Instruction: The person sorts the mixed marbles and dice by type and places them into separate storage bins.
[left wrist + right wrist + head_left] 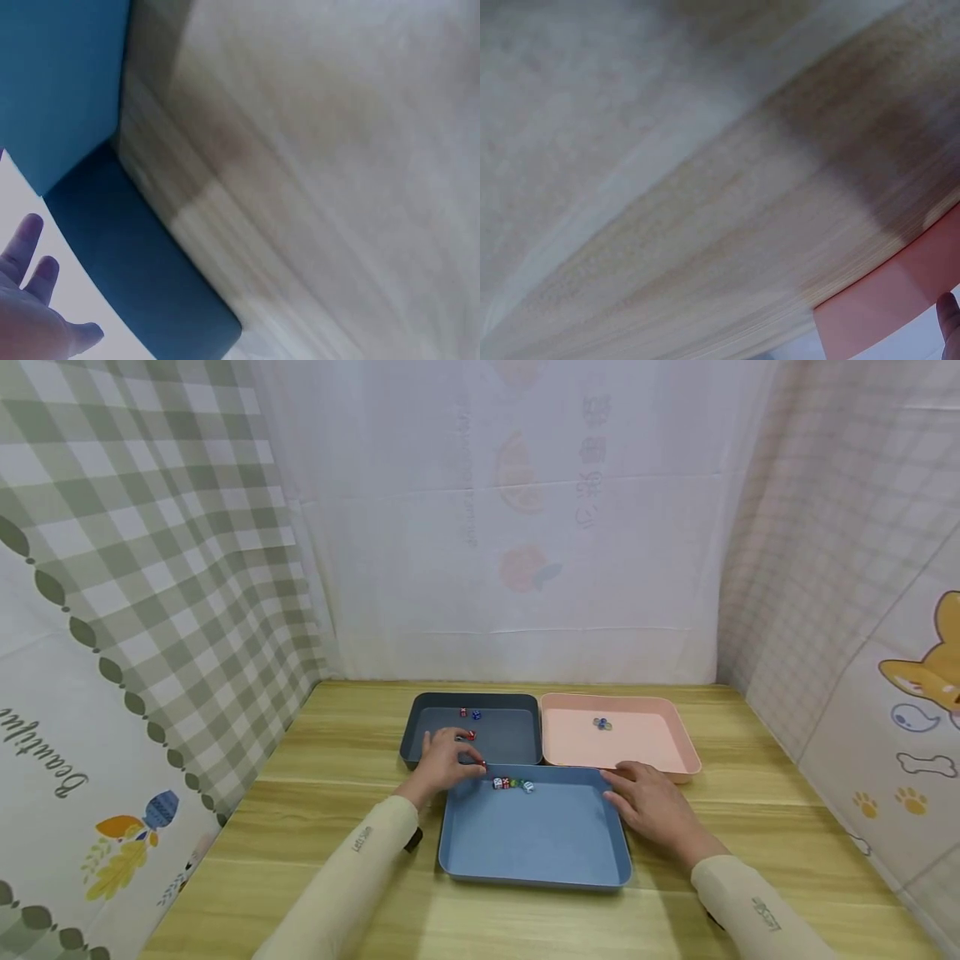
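Observation:
My left hand point(444, 762) hovers where the dark blue tray point(513, 735) meets the lighter blue tray point(536, 839), pinching a small red die point(483, 764) between thumb and finger. Below its fingertips, a short row of dice point(506, 783), white, red and green, lies along the lighter tray's far side, with a white die point(528, 787) at the right end. My right hand point(651, 800) rests at that tray's far right corner, fingers extended and holding nothing. Inside the dark tray are a red die point(462, 712), a blue die point(476, 715) and another red die point(471, 736) by the left fingers.
At the back right stands a pink tray point(652, 739) holding a small cluster of blue and yellowish dice point(602, 724). All three trays touch on a wood-grain table point(345, 727). Cloth curtains point(517, 568) hang behind and along both sides.

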A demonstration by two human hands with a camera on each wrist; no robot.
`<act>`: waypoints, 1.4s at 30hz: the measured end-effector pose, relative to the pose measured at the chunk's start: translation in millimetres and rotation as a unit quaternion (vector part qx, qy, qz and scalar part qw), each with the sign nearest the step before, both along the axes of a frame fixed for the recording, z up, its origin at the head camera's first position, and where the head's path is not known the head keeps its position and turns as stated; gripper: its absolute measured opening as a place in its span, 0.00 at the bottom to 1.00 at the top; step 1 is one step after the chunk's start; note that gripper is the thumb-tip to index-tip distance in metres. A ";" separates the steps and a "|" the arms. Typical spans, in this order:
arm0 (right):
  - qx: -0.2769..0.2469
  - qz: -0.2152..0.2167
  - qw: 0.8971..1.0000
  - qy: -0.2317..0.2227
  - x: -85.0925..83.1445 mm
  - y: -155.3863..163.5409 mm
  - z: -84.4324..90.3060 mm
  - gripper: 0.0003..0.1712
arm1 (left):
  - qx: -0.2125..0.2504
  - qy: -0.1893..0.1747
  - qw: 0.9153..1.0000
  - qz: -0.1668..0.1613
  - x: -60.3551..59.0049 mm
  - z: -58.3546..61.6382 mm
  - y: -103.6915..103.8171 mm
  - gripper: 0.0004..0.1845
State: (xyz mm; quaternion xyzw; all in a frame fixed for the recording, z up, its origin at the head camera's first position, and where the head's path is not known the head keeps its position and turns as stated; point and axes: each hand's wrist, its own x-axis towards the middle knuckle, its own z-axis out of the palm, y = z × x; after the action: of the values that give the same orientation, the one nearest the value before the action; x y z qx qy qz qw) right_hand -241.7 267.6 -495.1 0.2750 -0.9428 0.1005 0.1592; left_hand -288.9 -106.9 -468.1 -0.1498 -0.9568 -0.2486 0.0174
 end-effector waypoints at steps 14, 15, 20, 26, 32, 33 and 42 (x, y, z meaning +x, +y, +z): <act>-0.002 -0.005 1.000 -0.002 -0.1 1.0 -1.8 0.25 | 0.040 0.002 0.998 0.040 -20.4 14.5 -19.6 0.07; -0.003 -0.005 1.000 -0.002 -0.1 1.0 -1.7 0.24 | 0.040 0.003 0.998 0.045 -22.6 15.5 -20.7 0.08; -0.004 -0.004 1.000 -0.003 0.8 0.7 -0.8 0.24 | 0.059 -0.006 0.995 0.077 -34.5 18.6 -26.3 0.09; -0.003 -0.008 1.000 -0.012 0.8 0.6 -0.2 0.25 | 0.065 -0.010 0.991 0.117 -45.9 17.9 -33.1 0.12; -0.003 -0.007 1.000 -0.013 0.9 -0.2 0.6 0.25 | 0.054 -0.019 0.987 0.148 -50.2 15.4 -36.7 0.13; -0.004 -0.007 1.000 -0.013 0.9 -0.1 0.9 0.25 | 0.051 -0.020 0.987 0.152 -50.6 14.7 -37.1 0.13; -0.003 -0.010 1.000 -0.010 0.7 -0.2 -0.1 0.25 | 0.009 0.003 0.985 0.173 -52.3 4.9 -37.9 0.13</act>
State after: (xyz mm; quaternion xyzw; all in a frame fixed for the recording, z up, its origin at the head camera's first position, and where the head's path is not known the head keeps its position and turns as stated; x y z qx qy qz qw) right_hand -241.0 267.5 -495.2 0.2643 -0.9467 0.1048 0.1514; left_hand -341.2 -144.9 -463.2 0.0176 -0.9660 -0.2497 0.0648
